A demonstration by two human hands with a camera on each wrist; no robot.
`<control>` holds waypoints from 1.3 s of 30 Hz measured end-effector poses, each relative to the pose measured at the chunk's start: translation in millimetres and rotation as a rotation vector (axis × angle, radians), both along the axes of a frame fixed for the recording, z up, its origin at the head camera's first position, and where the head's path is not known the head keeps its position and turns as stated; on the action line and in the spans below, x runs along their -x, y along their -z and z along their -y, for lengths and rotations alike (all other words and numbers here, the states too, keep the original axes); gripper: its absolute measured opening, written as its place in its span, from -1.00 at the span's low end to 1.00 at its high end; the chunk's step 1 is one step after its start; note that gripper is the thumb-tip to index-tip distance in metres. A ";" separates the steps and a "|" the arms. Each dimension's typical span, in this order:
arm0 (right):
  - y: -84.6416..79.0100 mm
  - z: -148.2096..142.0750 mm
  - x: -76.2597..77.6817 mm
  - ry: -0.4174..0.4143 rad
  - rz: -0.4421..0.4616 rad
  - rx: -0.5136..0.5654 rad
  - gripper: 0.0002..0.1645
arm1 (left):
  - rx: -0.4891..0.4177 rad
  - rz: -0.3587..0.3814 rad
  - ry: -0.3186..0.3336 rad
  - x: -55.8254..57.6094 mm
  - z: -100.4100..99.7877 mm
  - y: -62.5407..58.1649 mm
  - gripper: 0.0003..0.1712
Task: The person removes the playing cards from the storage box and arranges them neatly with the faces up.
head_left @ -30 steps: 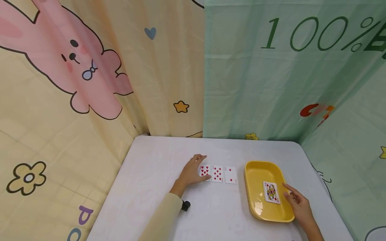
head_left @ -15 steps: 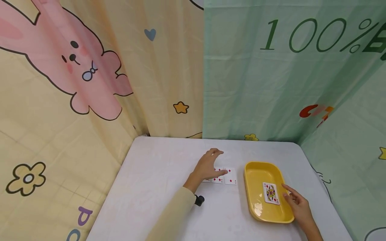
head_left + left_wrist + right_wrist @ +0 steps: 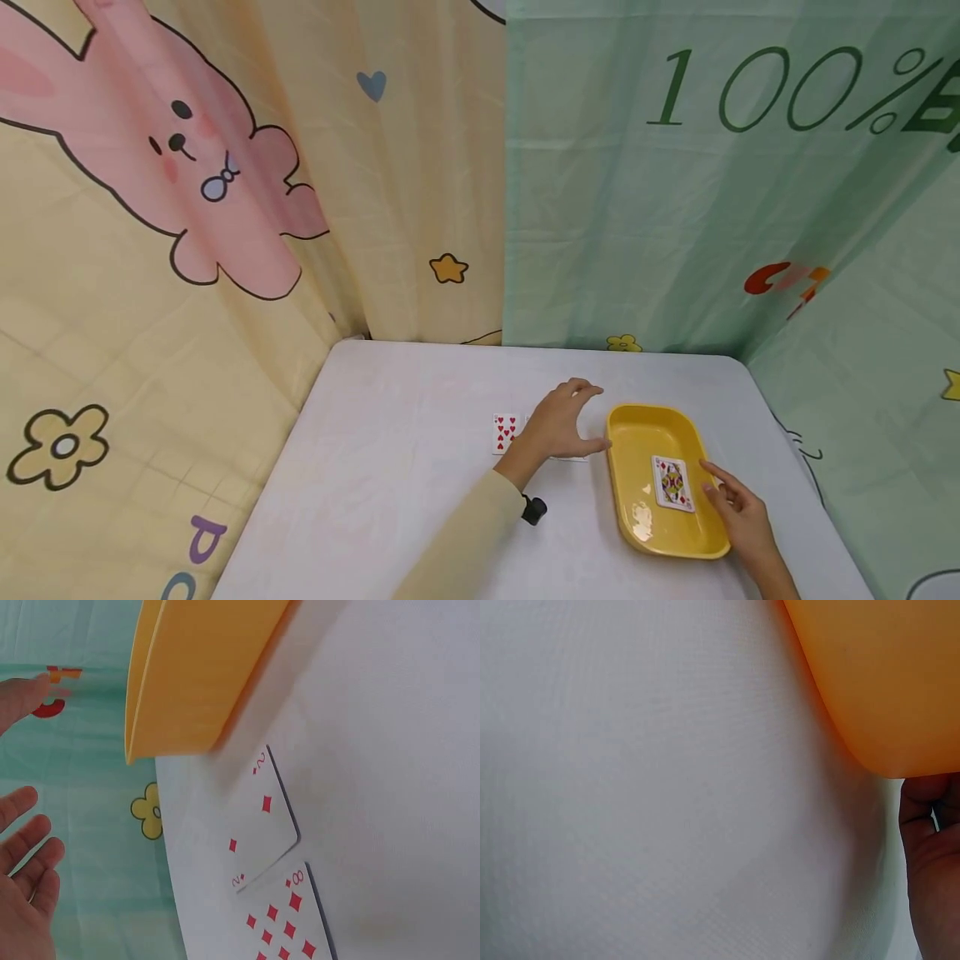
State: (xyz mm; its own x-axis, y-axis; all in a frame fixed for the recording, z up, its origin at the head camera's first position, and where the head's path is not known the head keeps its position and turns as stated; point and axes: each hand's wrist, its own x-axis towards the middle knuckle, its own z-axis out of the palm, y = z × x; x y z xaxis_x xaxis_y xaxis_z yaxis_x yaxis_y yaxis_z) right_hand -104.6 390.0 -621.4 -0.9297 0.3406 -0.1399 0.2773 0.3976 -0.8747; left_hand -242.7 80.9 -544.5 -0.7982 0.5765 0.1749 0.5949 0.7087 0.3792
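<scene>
In the head view my left hand (image 3: 561, 423) hovers over a row of playing cards, thumb and fingers spread apart, nothing between them. Its thumb tip reaches the left rim of a yellow tray (image 3: 633, 442). A hearts card (image 3: 503, 433) shows left of the hand, which mostly covers the others. The left wrist view reveals a two of diamonds (image 3: 255, 821) and an eight of diamonds (image 3: 279, 922), face up. Inside the tray lies a face card (image 3: 672, 483) of diamonds. My right hand (image 3: 748, 521) holds the tray's right rim with thumb and index finger.
A white table (image 3: 405, 433) carries everything. Patterned curtains, a cream one (image 3: 420, 167) and a green one (image 3: 600, 208), hang around its back and sides. A small black device (image 3: 534, 510) is worn at the left wrist.
My left hand has moved right along the card row, from the hearts card to beside the tray, uncovering the hearts card. The right hand and the face card stay put.
</scene>
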 end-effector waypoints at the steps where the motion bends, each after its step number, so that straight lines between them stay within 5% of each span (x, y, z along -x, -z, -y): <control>1: -0.2 0.0 0.0 0.004 0.004 -0.001 -0.33 | 0.009 0.002 0.006 -0.9 -4.3 -0.5 -0.03; 15: 10.2 7.0 -4.8 0.019 0.098 0.011 -0.34 | 0.156 -0.037 0.157 -20.6 -67.5 18.5 0.02; 23: 8.7 8.2 -6.7 0.016 0.084 0.010 -0.33 | 0.208 0.009 0.180 -31.8 -90.3 33.5 0.03; 39: 2.8 0.2 -0.5 -0.021 -0.028 -0.026 -0.40 | 0.324 -0.060 0.155 -36.3 -122.1 48.4 0.16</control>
